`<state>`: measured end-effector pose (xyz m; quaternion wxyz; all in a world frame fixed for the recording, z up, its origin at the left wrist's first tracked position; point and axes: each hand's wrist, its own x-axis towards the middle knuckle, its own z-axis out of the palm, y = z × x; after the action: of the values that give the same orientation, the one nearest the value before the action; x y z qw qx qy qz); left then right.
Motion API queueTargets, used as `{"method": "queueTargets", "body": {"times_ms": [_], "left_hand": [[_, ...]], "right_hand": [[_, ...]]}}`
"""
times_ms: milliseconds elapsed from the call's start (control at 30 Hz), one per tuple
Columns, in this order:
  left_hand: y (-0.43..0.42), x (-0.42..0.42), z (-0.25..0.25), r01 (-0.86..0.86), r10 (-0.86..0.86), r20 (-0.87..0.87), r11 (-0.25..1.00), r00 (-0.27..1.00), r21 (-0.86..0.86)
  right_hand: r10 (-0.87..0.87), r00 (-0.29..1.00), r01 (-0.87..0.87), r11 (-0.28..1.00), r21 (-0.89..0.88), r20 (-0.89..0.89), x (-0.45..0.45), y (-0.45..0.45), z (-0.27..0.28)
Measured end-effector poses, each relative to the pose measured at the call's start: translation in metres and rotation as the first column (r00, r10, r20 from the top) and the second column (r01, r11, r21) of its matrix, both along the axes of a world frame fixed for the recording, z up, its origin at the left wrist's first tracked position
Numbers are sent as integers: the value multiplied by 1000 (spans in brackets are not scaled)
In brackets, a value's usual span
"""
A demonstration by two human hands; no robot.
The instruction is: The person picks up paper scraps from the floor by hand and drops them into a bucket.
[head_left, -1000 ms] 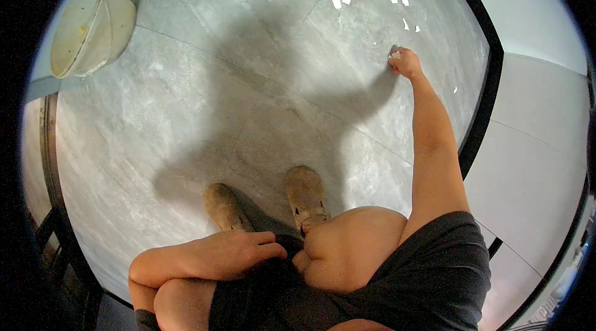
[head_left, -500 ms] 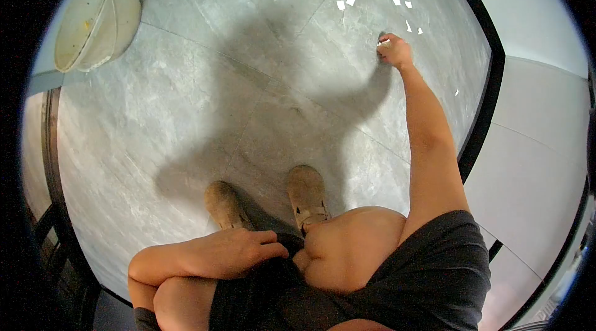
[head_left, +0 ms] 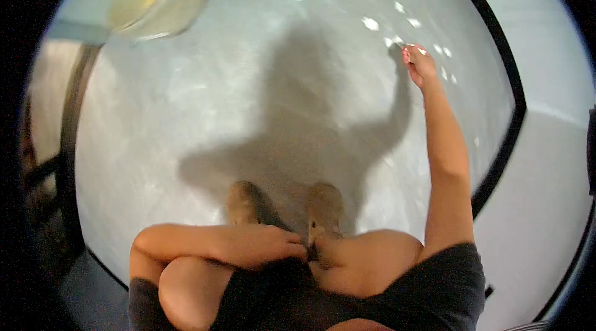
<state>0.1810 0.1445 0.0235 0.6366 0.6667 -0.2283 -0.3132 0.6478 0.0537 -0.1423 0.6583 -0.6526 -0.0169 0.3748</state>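
My right hand [head_left: 420, 65] reaches forward at the end of an outstretched arm, low over the floor. Its fingers are pinched, with white paper scraps [head_left: 421, 52] showing at the fingertips; how many is blurred. Just left of the fingertips, another white scrap [head_left: 389, 41] lies on the floor, and a larger scrap [head_left: 370, 23] is farther left. Across my lap rests my left hand [head_left: 273, 246], holding nothing, its fingers loosely bent and apart over my dark shorts [head_left: 279, 281].
Several more scraps [head_left: 414, 22] lie scattered over the grey tiled floor [head_left: 149, 120]. At the upper left sits a whitish bucket [head_left: 180, 5], tipped in view, with something yellow inside. A black border [head_left: 496, 27] runs along the right. My brown shoes [head_left: 325, 204] are below.
The view has shifted and blurred, so bucket, shoes and scraps appear moved. My right hand is now closer to the scraps, still pinching white paper. My left hand stays on my lap.
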Motion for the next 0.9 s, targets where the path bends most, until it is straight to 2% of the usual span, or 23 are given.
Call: {"method": "queueTargets", "body": {"times_ms": [67,100,167,267,333,400,467,567,667,767,867,900], "left_hand": [[-6,5,-7,-17,26,108,996,994,-84],[-14,4,-15,-37,51,109,991,993,-127],[-29,4,-32,-30,63,135,973,989,-230],[-23,1,-27,-220,259,95,928,961,-302],[-26,2,-30,-218,276,174,931,945,-293],[-38,1,-34,-231,301,215,926,929,-300],[-41,-5,-38,-253,333,228,913,915,-321],[-35,-15,-36,-267,349,235,909,907,-320],[-32,-15,-32,-277,357,254,912,899,-303],[-24,-20,-29,-255,322,215,923,922,-287],[-25,-17,-31,-208,279,254,939,926,-273],[-26,-16,-32,-187,262,273,944,926,-272]], "right_hand": [[143,988,-137,986,91,-64,-37,68,34],[236,967,-221,964,151,-93,-58,113,51],[366,929,-342,906,250,-53,-106,188,92],[414,909,-396,829,395,43,-180,284,145],[540,786,-615,733,291,301,-216,338,173],[595,685,-711,673,205,421,-244,379,192],[756,589,-808,560,186,284,-265,421,206],[440,870,-492,803,337,223,-284,440,210],[588,787,-564,561,606,188,-242,463,177],[354,894,-448,739,503,276,-236,412,191],[351,836,-509,783,356,423,-151,386,155],[322,830,-480,828,291,456,-126,369,149]]}}
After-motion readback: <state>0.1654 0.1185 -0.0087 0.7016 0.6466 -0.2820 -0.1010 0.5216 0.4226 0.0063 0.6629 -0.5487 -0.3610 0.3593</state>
